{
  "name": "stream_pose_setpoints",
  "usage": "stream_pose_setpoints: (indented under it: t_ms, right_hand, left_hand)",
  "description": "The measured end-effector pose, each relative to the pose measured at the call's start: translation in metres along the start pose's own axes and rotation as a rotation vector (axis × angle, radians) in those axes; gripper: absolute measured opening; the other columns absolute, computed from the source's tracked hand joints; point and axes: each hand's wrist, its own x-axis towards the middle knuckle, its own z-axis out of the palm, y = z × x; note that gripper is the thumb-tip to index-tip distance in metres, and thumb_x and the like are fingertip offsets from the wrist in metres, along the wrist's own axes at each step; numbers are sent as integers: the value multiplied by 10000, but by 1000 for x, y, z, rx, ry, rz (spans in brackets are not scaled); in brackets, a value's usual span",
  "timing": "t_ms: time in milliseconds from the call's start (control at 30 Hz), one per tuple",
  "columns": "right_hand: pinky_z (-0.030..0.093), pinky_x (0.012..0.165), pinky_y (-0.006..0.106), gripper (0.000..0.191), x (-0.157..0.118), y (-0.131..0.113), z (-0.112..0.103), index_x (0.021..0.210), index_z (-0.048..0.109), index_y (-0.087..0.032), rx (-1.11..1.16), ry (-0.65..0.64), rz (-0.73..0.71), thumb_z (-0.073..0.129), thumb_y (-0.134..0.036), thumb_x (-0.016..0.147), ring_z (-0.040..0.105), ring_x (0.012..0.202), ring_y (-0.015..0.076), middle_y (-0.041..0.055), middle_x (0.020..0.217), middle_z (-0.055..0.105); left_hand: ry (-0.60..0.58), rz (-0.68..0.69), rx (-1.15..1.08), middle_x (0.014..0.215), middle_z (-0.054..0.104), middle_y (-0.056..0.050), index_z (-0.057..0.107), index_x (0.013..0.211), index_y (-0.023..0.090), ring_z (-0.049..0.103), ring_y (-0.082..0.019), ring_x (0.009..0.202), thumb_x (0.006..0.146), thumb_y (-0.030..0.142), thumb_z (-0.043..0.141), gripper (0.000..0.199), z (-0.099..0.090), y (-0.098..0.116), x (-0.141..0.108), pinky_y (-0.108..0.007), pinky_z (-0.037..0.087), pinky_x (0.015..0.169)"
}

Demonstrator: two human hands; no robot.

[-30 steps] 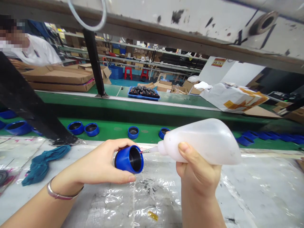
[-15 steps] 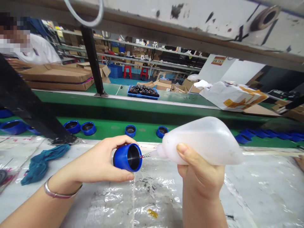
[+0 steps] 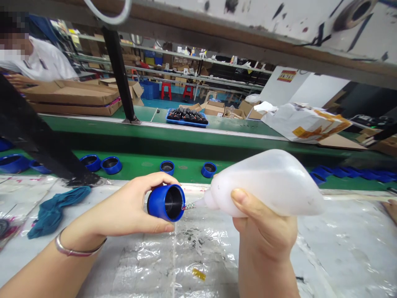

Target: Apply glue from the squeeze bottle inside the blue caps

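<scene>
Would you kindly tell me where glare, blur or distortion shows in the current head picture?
Head view: bright glare streaks the clear plastic sheet; head view: the white bottle carries a softer sheen; head view: the far-right blue rings look smeared, and the co-worker's head is pixelated.

No text can be read; the red-and-yellow sign on the white panel is too small to decipher.

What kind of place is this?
Probably a factory or workshop: several blue cups sit along what looks like a green conveyor, a blue tray holds many black parts, and cardboard boxes stand beyond.
</scene>
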Motion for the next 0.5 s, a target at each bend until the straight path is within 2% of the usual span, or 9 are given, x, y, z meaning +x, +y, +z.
stream_pose_setpoints:
  t_ms: [500]
  right_hand:
    - [617, 503, 372, 189, -6, -1, 2, 801, 747, -213, 46, -18, 87, 901, -278, 713, 699, 626, 228, 38, 709, 707]
  left_hand:
    - [5, 49, -36, 1155, 710, 9, 656, 1193, 287, 684, -248, 1065, 674, 388, 947, 603, 0, -4, 0, -314, 528, 904]
